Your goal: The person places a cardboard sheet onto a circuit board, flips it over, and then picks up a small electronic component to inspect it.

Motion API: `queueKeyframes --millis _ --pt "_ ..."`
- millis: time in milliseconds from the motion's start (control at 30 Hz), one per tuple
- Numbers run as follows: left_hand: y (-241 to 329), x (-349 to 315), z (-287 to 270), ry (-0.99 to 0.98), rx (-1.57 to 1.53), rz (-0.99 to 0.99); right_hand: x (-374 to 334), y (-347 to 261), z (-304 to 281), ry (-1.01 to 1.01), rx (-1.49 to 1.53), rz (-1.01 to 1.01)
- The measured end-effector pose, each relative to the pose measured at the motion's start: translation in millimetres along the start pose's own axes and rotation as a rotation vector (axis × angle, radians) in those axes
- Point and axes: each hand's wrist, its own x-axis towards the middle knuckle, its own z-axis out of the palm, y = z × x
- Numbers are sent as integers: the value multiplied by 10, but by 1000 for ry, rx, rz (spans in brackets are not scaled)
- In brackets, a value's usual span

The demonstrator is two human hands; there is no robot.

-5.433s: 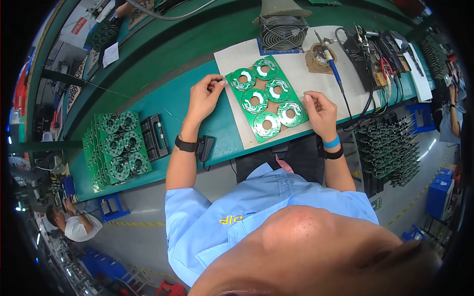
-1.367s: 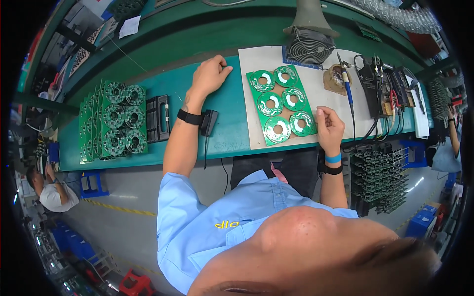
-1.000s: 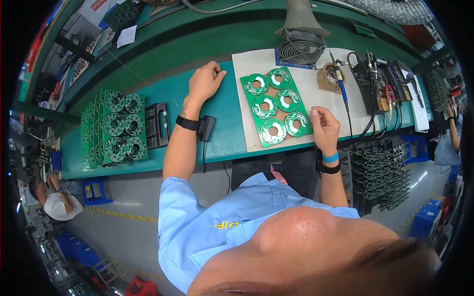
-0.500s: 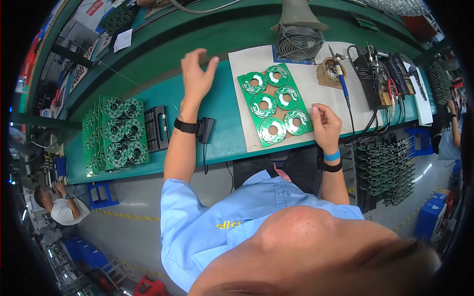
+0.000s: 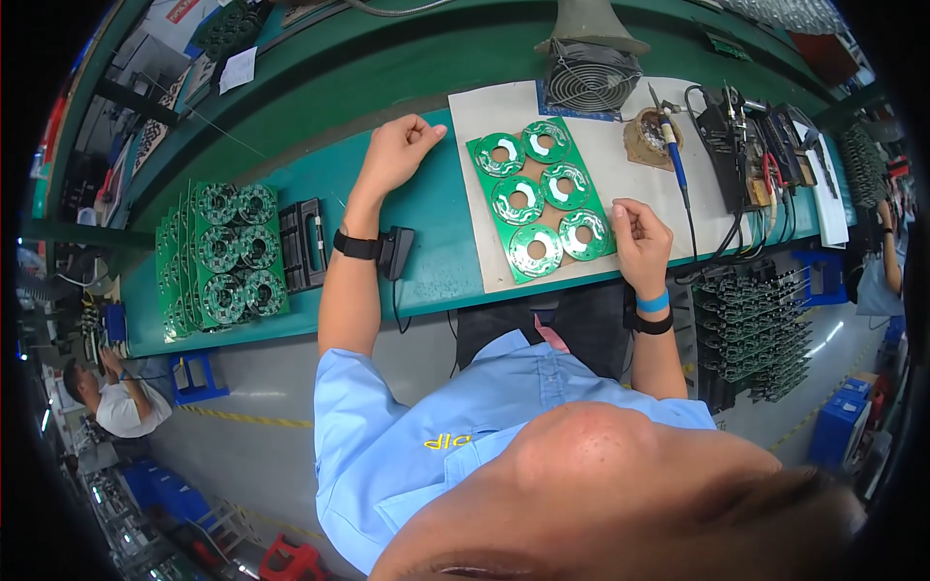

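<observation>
A green circuit board panel with several ring-shaped boards lies on pale sheeting in front of me, and brown shows through its openings. My left hand is raised left of the panel, over the green bench. Its fingers are curled in and the thumb lies close to them; whatever they hold, if anything, is too small to make out. My right hand stays beside the panel's right edge, fingers bent toward the thumb. Any small thing between them is hidden, and I cannot tell whether the hand touches the panel.
Populated circuit boards stand in a row at left, beside a black tray. A fan stands behind the panel. To the right are a soldering iron, its holder and tools. More boards are stacked below the bench's right side.
My left hand has moved slightly right and downward, and its spread fingers have curled in toward the thumb. My right hand and the panel stay nearly in place.
</observation>
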Motion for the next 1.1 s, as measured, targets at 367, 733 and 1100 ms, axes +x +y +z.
queueKeyframes --millis 367,733,1100 --pt "21 -36 111 167 516 83 1 12 -4 -2 28 4" --pt "49 -60 123 172 524 76 12 -15 -10 -28 20 -32" --pt "52 -38 123 169 530 85 30 -13 -21 -11 40 -25"
